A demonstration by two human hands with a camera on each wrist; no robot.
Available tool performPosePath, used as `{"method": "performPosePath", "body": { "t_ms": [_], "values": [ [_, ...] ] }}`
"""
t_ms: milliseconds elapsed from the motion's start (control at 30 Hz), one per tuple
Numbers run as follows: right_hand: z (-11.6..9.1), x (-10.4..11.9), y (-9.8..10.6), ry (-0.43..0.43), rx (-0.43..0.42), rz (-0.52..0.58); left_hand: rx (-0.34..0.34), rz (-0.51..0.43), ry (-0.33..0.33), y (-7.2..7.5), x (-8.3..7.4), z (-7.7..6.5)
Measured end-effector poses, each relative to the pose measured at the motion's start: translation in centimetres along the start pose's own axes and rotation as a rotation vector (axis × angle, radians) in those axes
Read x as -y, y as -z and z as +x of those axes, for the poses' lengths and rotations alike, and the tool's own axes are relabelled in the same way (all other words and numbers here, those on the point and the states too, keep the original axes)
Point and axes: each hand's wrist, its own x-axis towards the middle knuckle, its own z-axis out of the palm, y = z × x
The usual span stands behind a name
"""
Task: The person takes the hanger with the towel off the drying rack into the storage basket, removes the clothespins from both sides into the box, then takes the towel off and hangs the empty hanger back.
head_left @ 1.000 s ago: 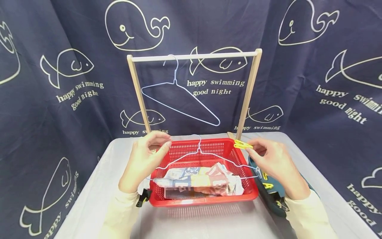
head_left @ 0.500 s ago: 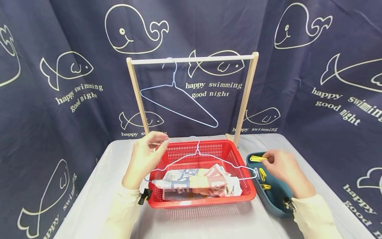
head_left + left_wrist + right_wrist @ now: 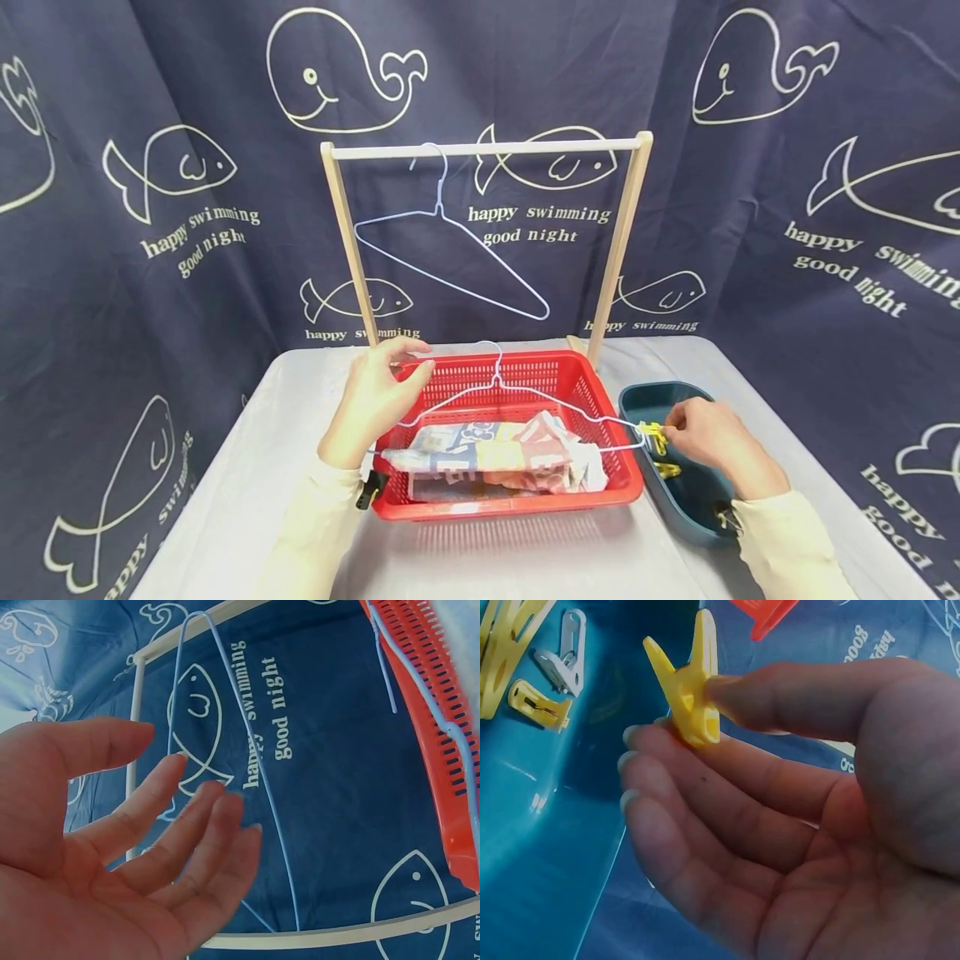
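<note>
My right hand point(image 3: 716, 437) pinches a yellow clothespin point(image 3: 694, 697) between thumb and fingers, low over the dark teal tray point(image 3: 693, 508). More yellow clothespins point(image 3: 536, 705) and a white clothespin point(image 3: 571, 656) lie in that tray. Thumb and fingers of my left hand point(image 3: 378, 400) are apart and hold nothing, beside the left rim of the red basket point(image 3: 517, 505). Across the basket lies a pale blue wire hanger point(image 3: 497, 381), its hook toward the back. Under the hanger, a printed cloth point(image 3: 498, 457) sits bunched in the basket.
Behind the basket stands a rack with wooden posts point(image 3: 617, 258) and a white bar point(image 3: 525, 148). A second blue hanger point(image 3: 439, 208) hangs from the bar. A dark curtain with fish and whales surrounds the pale table point(image 3: 225, 517).
My right hand has moved the yellow clothespin from the basket's far right corner over to the tray, then nearer to me, beside the other clothespins. My left hand has barely shifted.
</note>
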Motion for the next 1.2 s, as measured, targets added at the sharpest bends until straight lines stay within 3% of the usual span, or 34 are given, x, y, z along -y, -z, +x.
{"method": "performPosePath", "body": {
  "t_ms": [300, 467, 667, 1200],
  "values": [
    [-0.2, -0.2, 0.2, -0.035, 0.01, 0.014, 0.064, 0.092, -0.033, -1.0, 0.5, 0.1],
    [-0.3, -0.3, 0.4, -0.038, 0.011, 0.017, 0.1, 0.098, -0.032, -1.5, 0.8, 0.3],
    [-0.4, -0.2, 0.7, -0.038, 0.0, 0.022, 0.155, 0.124, 0.0, -1.7, 0.8, 0.3],
    [-0.5, 1.9, 1.8, 0.084, -0.12, 0.028, 0.351, 0.273, 0.106, -2.9, 0.1, 0.9]
  ]
}}
